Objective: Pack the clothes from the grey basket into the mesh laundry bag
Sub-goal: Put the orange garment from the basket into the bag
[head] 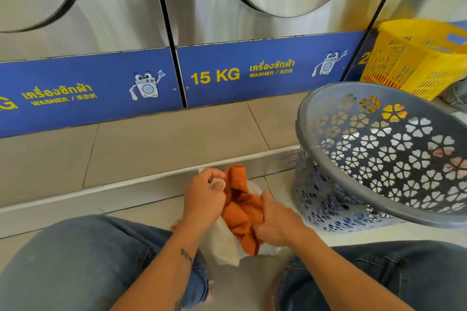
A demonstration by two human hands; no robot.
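An orange garment [241, 207] bulges out of a white mesh laundry bag [225, 242] on the floor between my knees. My left hand [204, 197] pinches the bag's rim at its far left edge. My right hand [276, 225] grips the orange cloth on its right side, fingers curled into the fabric. The grey basket [328, 159] with flower-shaped cut-outs stands to the right, tilted toward me; no clothes show inside it.
Steel washers with blue "15 KG" panels [252, 70] line the wall behind a tiled step [151, 149]. A yellow basket [417, 58] stands at the back right, behind the grey one. My jeans-clad knees [75, 260] flank the bag.
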